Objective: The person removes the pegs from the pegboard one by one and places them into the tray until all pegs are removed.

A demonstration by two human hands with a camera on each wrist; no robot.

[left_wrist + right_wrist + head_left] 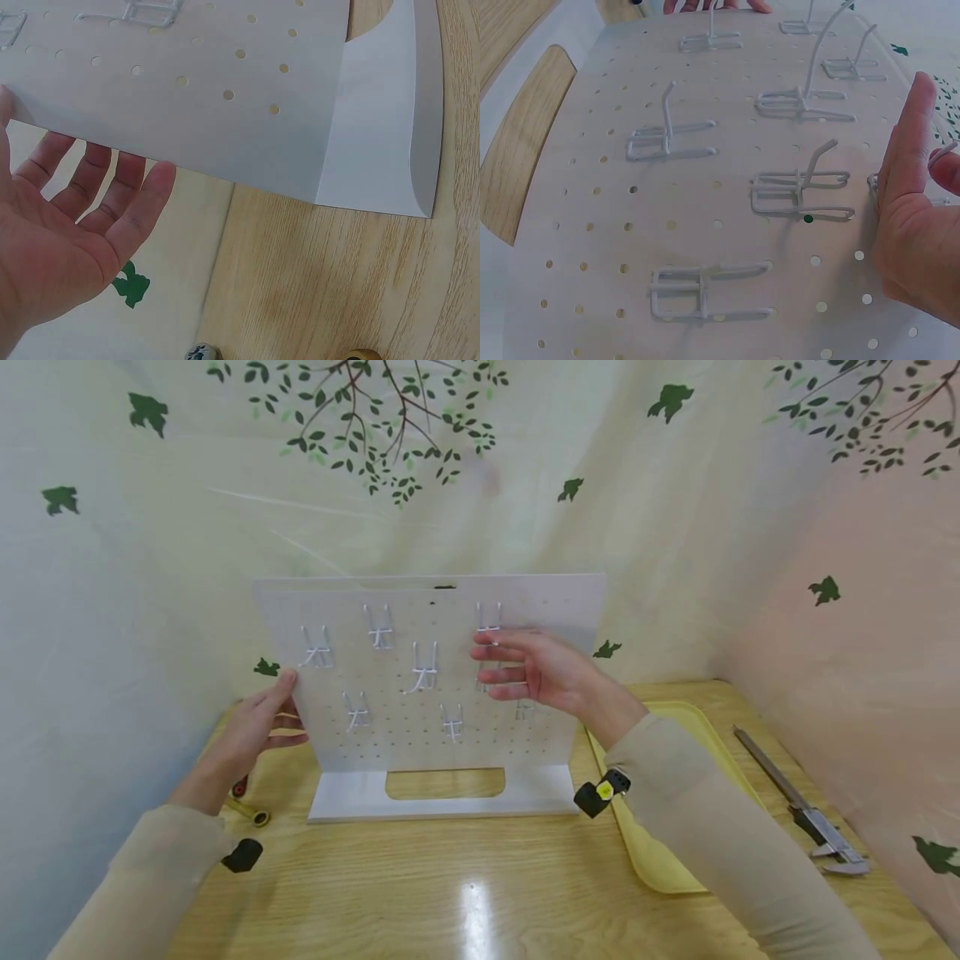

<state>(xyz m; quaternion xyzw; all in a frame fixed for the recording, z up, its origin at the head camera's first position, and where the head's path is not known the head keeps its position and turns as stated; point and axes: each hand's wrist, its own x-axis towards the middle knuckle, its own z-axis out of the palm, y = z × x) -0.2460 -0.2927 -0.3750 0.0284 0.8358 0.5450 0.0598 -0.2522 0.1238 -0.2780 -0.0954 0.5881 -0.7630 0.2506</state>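
A white pegboard (pixel 390 727) stands upright on its folded base, with several white wire hooks (pixel 424 672) on its face. My left hand (pixel 258 727) grips the board's left edge, thumb at the front and fingers behind it. At the upper right, my right hand (pixel 536 668) is on a hook (pixel 489 610). In the right wrist view the prong of that hook (pixel 946 150) shows between the fingers of my right hand (pixel 919 202), the others stretched out along the board. Part of this hook is hidden by the hand.
Right of the board a yellow tray (pixel 675 881) lies partly under my right forearm. A caliper (pixel 802 806) lies beyond it at the table's right. By my left wrist is a brass-coloured ring-ended tool (pixel 258 817). A patterned curtain (pixel 525 527) hangs behind.
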